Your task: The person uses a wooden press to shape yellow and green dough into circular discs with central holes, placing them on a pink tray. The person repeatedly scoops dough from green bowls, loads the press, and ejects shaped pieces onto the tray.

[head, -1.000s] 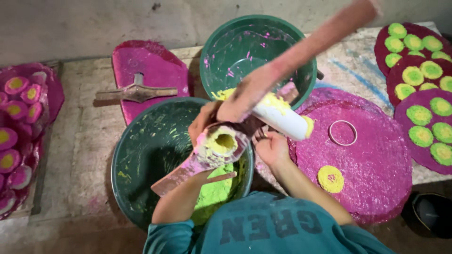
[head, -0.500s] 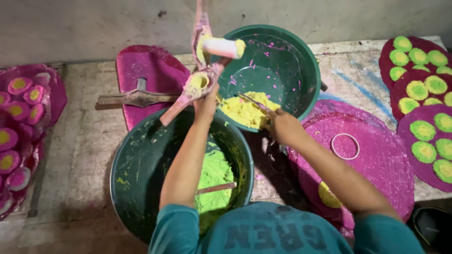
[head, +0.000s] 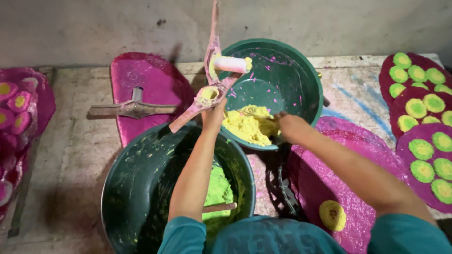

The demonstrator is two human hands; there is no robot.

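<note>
Left hand clamped round the pink hinged press, gripping it just below the small cup packed with yellow paste. Press held up over the near-left rim of the far green basin. Its long axis runs from lower left to upper right, then the upper arm folds near vertical toward the wall. A white cylinder plunger sticks out sideways from that upper arm, pointing right over the basin, yellow smeared on its end.

Right hand down inside the far basin, fingers curled into the heap of yellow paste. Whether it has a lump pinched or just rests on the heap, I cannot tell; the fingertips are hidden.

Key relation: cup of the press lies up and to the left of my right hand, near, with the paste heap between them. Right hand is the one nearer the paste; left hand is the one on the press.

Around: near green basin below my left forearm, holding lime-green paste and a wooden stick. Pink mat at right with one yellow disc. Another pink board at left with a grey metal tool across it. Trays of green-centred discs far right.
</note>
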